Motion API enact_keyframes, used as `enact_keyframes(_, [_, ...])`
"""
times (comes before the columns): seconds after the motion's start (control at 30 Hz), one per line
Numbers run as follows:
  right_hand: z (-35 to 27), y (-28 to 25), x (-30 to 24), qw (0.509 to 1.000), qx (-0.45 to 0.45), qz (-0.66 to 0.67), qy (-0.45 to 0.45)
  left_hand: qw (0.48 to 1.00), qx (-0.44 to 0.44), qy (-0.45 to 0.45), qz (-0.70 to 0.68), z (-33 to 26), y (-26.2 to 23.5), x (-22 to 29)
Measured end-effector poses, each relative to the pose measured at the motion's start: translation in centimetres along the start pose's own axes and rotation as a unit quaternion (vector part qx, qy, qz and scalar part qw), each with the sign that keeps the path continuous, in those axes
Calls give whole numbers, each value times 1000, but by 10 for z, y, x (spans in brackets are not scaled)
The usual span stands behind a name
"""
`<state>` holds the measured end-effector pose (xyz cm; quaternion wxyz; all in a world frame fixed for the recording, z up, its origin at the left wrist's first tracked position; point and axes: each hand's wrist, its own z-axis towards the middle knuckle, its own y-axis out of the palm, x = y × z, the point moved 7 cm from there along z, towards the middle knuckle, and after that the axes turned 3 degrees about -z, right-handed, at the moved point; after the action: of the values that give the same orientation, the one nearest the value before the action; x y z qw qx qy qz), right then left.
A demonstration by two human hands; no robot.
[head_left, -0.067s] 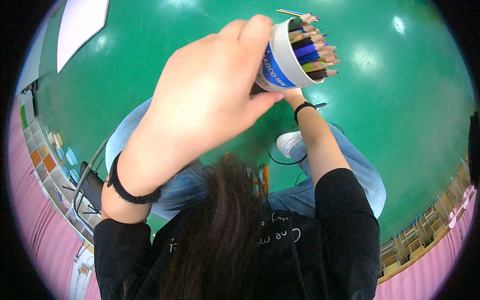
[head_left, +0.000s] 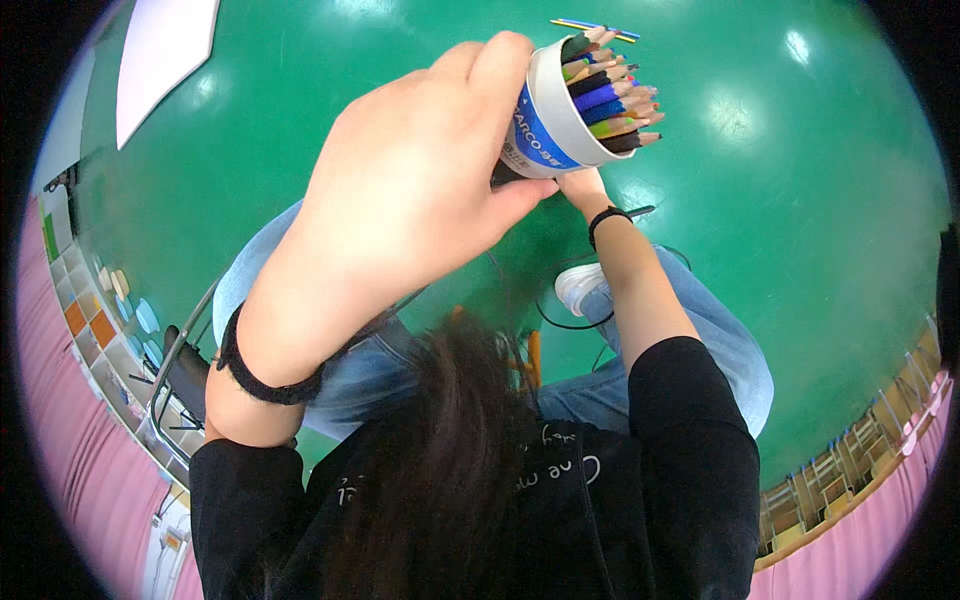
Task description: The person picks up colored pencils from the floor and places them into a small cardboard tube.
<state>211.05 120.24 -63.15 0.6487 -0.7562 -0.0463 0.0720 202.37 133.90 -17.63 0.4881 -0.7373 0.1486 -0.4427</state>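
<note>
My left hand [head_left: 400, 190] is wrapped round a white and blue cardboard tube [head_left: 545, 125], its thumb along the lower side. The tube is tilted, its mouth facing right, and sharpened colored pencils [head_left: 610, 100] fill it with their points sticking out past the rim. My right hand [head_left: 583, 185] is below and behind the tube, close to its lower side. Its fingers are hidden by the tube, so I cannot see whether they grip it. Beyond the tube, blue and yellow pencils [head_left: 597, 30] lie on the green surface [head_left: 760, 180].
A white panel [head_left: 165, 60] reaches in at the far left. At the left side are a metal-framed chair [head_left: 165, 390] and a shelf unit [head_left: 95, 330] with compartments. Wooden racks [head_left: 850, 460] line the right rim. A dark cable [head_left: 570, 325] runs by my white shoe [head_left: 577, 288].
My left hand and the tube of colored pencils have shifted slightly to the left. More of my right hand shows beneath the tube.
</note>
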Motion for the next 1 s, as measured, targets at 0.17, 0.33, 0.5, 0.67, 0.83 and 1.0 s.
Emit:
enact_keyframes(0.17, [19, -12, -27, 988, -150, 5, -20, 1000, 2, -20, 21, -6, -5, -9])
enact_keyframes(0.33, [5, -10, -5, 987, 60, 146, -11, 1000, -4, -5, 3, 5, 0, 0])
enact_keyframes(0.5, [44, -19, -30, 987, -92, 129, -25, 1000, -14, -24, 7, -2, -2, -5])
enact_keyframes(0.67, [49, -27, -24, 988, -76, 121, 51, 1000, -10, -16, 12, -2, -1, -6])
enact_keyframes(0.83, [46, -8, -22, 984, -121, 117, 50, 1000, -6, -9, 12, 0, -1, -6])
enact_keyframes(1.0, [40, 4, -26, 980, -136, 133, 61, 1000, 3, 0, 13, 1, -2, -4])
